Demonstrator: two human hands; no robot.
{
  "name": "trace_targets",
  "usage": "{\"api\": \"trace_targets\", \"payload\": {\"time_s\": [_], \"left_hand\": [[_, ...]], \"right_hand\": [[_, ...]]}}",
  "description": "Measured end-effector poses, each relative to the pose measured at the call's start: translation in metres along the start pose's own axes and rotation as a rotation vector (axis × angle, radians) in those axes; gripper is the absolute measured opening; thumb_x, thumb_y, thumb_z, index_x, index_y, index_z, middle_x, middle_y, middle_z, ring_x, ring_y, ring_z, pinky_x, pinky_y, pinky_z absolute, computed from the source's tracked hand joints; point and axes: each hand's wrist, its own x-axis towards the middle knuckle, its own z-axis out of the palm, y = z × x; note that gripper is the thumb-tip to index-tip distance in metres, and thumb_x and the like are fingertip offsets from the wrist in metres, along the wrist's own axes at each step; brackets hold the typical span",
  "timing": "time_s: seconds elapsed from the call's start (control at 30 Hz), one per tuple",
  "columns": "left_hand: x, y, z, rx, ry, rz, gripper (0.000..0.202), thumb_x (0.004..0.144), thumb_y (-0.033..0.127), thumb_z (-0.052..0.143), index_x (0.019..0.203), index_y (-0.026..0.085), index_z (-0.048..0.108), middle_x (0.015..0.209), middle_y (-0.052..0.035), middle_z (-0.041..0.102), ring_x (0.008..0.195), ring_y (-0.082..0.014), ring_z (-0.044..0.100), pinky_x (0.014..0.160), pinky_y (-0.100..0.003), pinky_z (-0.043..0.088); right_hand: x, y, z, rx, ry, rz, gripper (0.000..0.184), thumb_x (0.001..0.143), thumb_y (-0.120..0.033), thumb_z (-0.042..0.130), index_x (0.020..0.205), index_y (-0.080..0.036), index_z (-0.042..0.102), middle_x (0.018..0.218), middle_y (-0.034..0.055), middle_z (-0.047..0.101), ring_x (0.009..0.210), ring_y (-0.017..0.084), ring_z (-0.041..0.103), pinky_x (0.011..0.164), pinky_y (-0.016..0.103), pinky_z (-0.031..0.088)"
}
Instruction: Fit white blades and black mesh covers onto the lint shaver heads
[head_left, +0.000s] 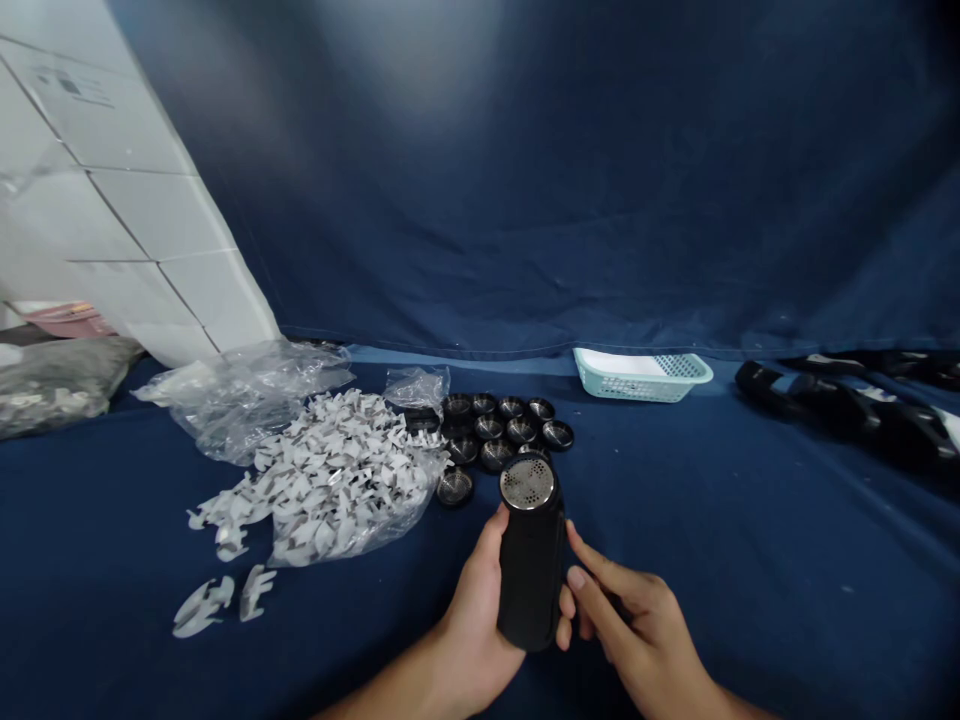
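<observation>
My left hand (471,610) is wrapped round a black cylindrical device (531,570) with a perforated metal mesh head (526,483), held upright over the blue cloth. My right hand (637,625) rests its fingertips against the device's right side, fingers partly curled. Just beyond the device lies a cluster of several black round caps with metal mesh (499,432). To the left, a heap of small white blade-shaped parts (330,480) spills from a clear plastic bag.
A pale green plastic basket (641,374) stands at the back centre-right. A row of black device bodies (847,405) lies at the far right. Crumpled clear bags (247,395) and white cartons (112,200) are at the left. Two loose white parts (221,600) lie front left.
</observation>
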Motion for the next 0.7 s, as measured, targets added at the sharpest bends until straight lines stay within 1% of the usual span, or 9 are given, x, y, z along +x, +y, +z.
{"api": "trace_targets", "payload": {"time_s": [0.1,0.17,0.3,0.33,0.4,0.47,0.53,0.6,0.7], "left_hand": [[0.000,0.000,0.000,0.005,0.009,0.013,0.071,0.094,0.061,0.020,0.113,0.006,0.061,0.056,-0.0096,0.064,0.048,-0.0203,0.061,0.045,-0.026,0.043],[0.000,-0.001,0.000,0.003,-0.004,0.013,0.071,0.095,0.060,0.020,0.113,0.006,0.062,0.056,-0.0093,0.064,0.047,-0.0198,0.061,0.045,-0.026,0.044],[-0.001,0.000,0.001,-0.065,-0.043,0.038,0.065,0.096,0.057,0.023,0.108,0.008,0.064,0.065,-0.0075,0.064,0.050,-0.0180,0.062,0.042,-0.026,0.047],[-0.002,0.000,0.002,-0.087,-0.045,0.041,0.063,0.096,0.057,0.025,0.108,0.009,0.064,0.068,-0.0068,0.064,0.052,-0.0180,0.062,0.042,-0.026,0.048],[-0.004,0.000,0.004,-0.116,-0.046,0.021,0.062,0.096,0.056,0.026,0.109,0.009,0.064,0.069,-0.0062,0.064,0.053,-0.0182,0.064,0.041,-0.027,0.050],[-0.006,0.000,0.005,-0.120,-0.057,-0.035,0.066,0.096,0.057,0.023,0.111,0.007,0.064,0.067,-0.0064,0.063,0.049,-0.0177,0.063,0.039,-0.026,0.050],[-0.008,0.000,0.007,-0.110,-0.091,-0.089,0.071,0.095,0.058,0.018,0.114,0.006,0.063,0.063,-0.0067,0.063,0.044,-0.0167,0.060,0.037,-0.025,0.048],[-0.010,-0.001,0.008,-0.089,-0.136,-0.139,0.074,0.095,0.057,0.013,0.117,0.006,0.062,0.058,-0.0068,0.063,0.040,-0.0162,0.059,0.037,-0.024,0.047],[-0.010,-0.004,0.008,-0.083,-0.152,-0.194,0.075,0.095,0.056,0.011,0.117,0.005,0.061,0.054,-0.0073,0.062,0.038,-0.0160,0.059,0.037,-0.022,0.046]], "right_hand": [[-0.001,0.000,0.000,0.019,-0.024,0.006,0.039,0.099,-0.032,0.043,0.136,-0.024,0.054,0.067,-0.0014,0.064,0.053,0.011,0.055,0.053,0.023,0.049],[0.000,0.001,-0.002,-0.001,-0.008,0.046,0.040,0.098,-0.035,0.045,0.134,-0.023,0.056,0.065,-0.0011,0.063,0.053,0.012,0.053,0.052,0.024,0.047],[0.006,0.004,-0.007,-0.043,0.169,0.091,0.038,0.087,-0.040,0.064,0.119,-0.021,0.068,0.058,-0.0034,0.055,0.054,0.012,0.049,0.055,0.024,0.046],[0.008,0.005,-0.009,-0.034,0.209,0.086,0.039,0.083,-0.040,0.069,0.117,-0.021,0.068,0.059,-0.0044,0.053,0.055,0.012,0.048,0.057,0.024,0.046],[0.013,0.007,-0.014,0.019,0.223,0.079,0.047,0.078,-0.037,0.075,0.122,-0.025,0.064,0.061,-0.0060,0.049,0.057,0.011,0.047,0.058,0.023,0.044],[0.017,0.009,-0.020,0.085,0.152,0.089,0.061,0.077,-0.034,0.076,0.134,-0.030,0.054,0.066,-0.0066,0.047,0.060,0.011,0.045,0.060,0.022,0.043],[0.019,0.011,-0.027,0.117,0.043,0.089,0.068,0.076,-0.032,0.078,0.137,-0.033,0.050,0.069,-0.0064,0.046,0.062,0.011,0.044,0.060,0.023,0.041],[0.020,0.012,-0.034,0.102,-0.050,0.067,0.066,0.075,-0.033,0.079,0.136,-0.035,0.052,0.068,-0.0062,0.045,0.062,0.011,0.041,0.060,0.024,0.038],[0.020,0.014,-0.039,0.064,-0.087,0.055,0.060,0.076,-0.034,0.077,0.132,-0.036,0.056,0.064,-0.0068,0.039,0.060,0.011,0.035,0.057,0.024,0.031]]}}
